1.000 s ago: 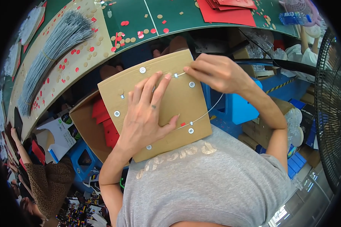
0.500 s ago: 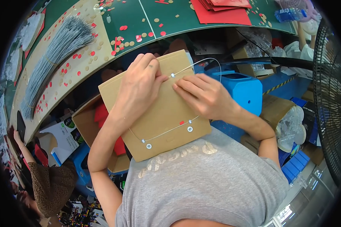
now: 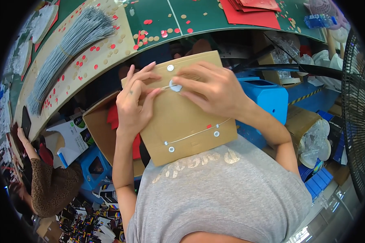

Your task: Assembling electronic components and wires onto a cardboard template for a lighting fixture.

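Observation:
A brown cardboard panel [image 3: 186,117] lies tilted against my lap and the table's underside. My left hand [image 3: 136,101] rests over its upper left part, thumb and a finger pinching a thin grey wire [image 3: 164,87], the other fingers raised. My right hand [image 3: 217,87] comes over the upper right part, its fingertips closed at a small pale disc [image 3: 175,86] that the wire meets. Above them a white round eyelet [image 3: 170,68] sits in the cardboard. Near the lower edge another wire [image 3: 190,136] stretches between two small clips, beside two white eyelets and a red mark.
The green table [image 3: 154,16] curves ahead, strewn with red and tan discs. A bundle of grey wires [image 3: 69,52] lies at left, red sheets [image 3: 251,14] at upper right. A blue stool [image 3: 265,97] and a black fan [image 3: 357,105] stand right; a co-worker's arm [image 3: 28,146] is at left.
My left hand has moved down and left along the panel, its fingers more spread. My right hand has moved up and left. The wire loop at upper right no longer shows; the pale disc does.

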Motion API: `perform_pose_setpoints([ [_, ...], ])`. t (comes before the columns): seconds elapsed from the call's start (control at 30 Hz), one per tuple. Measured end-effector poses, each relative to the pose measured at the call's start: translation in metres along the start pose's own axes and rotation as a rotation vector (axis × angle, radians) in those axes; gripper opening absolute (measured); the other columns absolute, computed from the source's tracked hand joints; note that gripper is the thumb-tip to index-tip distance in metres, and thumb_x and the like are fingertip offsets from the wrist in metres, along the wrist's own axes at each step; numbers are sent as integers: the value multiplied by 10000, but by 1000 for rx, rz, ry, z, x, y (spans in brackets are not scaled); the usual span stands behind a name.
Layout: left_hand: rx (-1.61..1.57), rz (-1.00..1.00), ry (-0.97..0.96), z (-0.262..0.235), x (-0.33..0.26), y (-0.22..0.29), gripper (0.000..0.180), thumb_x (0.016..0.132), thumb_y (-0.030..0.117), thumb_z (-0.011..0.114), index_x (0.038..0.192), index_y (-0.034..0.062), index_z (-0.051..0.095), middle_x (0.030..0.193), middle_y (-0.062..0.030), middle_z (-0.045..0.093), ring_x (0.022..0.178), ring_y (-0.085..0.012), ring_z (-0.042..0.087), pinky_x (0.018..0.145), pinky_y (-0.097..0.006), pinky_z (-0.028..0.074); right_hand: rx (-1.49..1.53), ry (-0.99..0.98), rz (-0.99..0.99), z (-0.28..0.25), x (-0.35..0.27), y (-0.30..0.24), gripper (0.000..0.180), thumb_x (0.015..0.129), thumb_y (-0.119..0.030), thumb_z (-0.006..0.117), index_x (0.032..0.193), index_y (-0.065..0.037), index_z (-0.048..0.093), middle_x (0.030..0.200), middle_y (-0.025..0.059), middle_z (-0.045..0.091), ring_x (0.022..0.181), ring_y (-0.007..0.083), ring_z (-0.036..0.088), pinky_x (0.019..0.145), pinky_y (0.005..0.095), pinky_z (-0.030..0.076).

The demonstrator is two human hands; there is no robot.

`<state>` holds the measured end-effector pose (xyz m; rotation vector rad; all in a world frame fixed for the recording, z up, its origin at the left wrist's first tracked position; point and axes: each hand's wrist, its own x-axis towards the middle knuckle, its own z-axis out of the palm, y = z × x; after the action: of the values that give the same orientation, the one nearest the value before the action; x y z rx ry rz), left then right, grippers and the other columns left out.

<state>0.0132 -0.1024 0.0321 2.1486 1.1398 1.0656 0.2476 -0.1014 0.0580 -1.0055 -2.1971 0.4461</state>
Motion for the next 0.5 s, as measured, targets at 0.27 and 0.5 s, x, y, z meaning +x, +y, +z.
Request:
perform_pose_setpoints([
  [0.27,-442,-414,321,3,-13,9,469,839,13,665,1300,15,581,1377,-173,612,1343,-333,540,1165,-482,359,293,-85,-41,23,13,11,191,771,15,753,943,-67,774,873,55,702,758,240,672,656,362,546],
  [0.5,-694,-653,214,3,-25,9,681,847,34,626,1504,38,448,1400,-148,539,1268,-223,543,1093,-344,411,193,-166,-123,25,17,8,259,800,19,731,1033,-81,784,862,51,696,723,217,670,623,334,544],
])
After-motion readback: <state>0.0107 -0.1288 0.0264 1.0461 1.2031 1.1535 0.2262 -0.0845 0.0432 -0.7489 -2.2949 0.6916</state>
